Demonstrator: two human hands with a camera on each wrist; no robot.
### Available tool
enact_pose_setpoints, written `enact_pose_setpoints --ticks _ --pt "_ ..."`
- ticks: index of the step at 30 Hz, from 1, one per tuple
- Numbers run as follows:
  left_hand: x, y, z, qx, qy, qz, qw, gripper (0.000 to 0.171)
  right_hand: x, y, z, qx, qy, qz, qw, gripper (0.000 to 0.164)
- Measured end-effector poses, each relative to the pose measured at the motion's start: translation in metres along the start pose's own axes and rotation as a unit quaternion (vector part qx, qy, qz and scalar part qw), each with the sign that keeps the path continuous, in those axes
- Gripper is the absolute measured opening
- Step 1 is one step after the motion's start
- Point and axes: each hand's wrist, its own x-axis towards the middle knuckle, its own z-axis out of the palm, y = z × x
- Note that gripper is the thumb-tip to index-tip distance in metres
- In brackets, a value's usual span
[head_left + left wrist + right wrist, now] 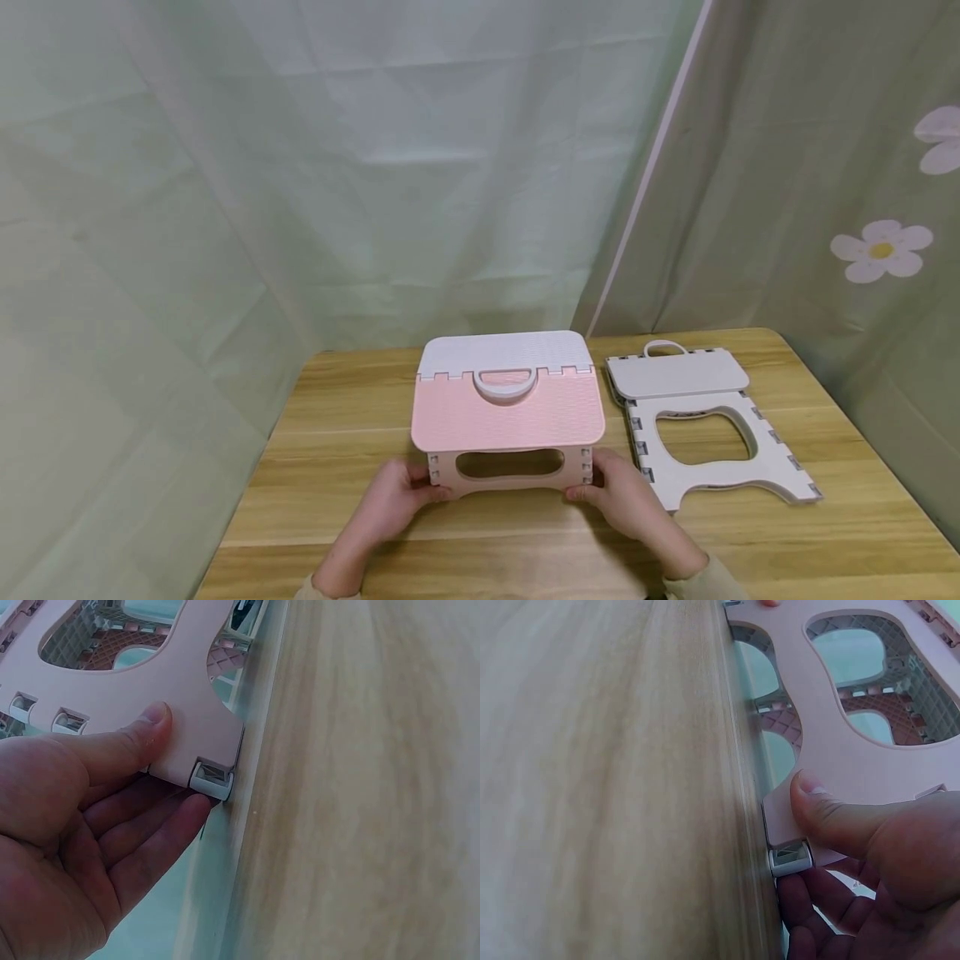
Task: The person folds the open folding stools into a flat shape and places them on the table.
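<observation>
An unfolded step stool (508, 417) with a pink and white top stands upright on the wooden table, its white carry handle (504, 392) lying across the seam. My left hand (397, 497) pinches the stool's left front leg near the bottom. In the left wrist view, its thumb (142, 739) lies on the pale pink panel and the fingers reach behind the hinged edge. On the other side my right hand (621, 496) pinches the right front leg. Its thumb (829, 814) presses the panel's face, with the fingers curled behind the corner.
A second stool (678, 375), white and grey, lies folded flat on the table (315, 467) at the right, close to my right hand. Pale green curtains (435, 167) hang behind and beside the table, with white flowers printed on the right one.
</observation>
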Motion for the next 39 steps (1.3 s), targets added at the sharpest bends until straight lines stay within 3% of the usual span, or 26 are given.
enact_pose_setpoints --ticks 39 --pt "0.0009 0.0 0.0022 -0.016 -0.003 -0.004 0.9999 0.011 -0.0014 0.0016 -0.001 -0.008 0.001 0.002 1.0 0.046"
